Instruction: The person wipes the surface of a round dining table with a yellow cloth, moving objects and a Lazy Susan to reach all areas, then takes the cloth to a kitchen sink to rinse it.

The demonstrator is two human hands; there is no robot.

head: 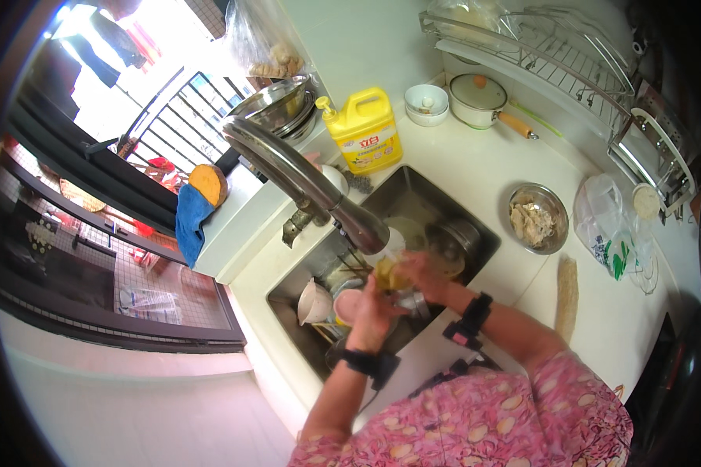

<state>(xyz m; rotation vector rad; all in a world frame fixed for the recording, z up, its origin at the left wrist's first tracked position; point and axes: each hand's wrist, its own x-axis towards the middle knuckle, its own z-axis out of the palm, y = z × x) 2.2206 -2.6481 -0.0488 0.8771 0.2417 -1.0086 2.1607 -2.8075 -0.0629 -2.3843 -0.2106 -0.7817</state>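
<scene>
Over the sink (406, 181), both hands are together below the spout of a metal faucet (321, 181). My right hand (423, 277) is blurred and touches a yellowish item (392, 274), perhaps a sponge or cloth. Close against its other side is my left hand (374, 321), fingers spread; whether it grips anything is unclear. Beside my left hand lies a pink bowl (346, 306), and a white bowl (314, 302) tilts at the sink's left. A dark metal pot (455, 239) sits in the right part of the sink. Chopsticks (355, 269) lie among the dishes.
A yellow detergent jug (369, 137) stands behind the sink. On the counter are stacked bowls (426, 111), a lidded pot (476, 105), a steel bowl of pale food (534, 225) and a plastic bag (604, 227). A dish rack (531, 49) hangs above. A blue cloth (193, 219) drapes the left ledge.
</scene>
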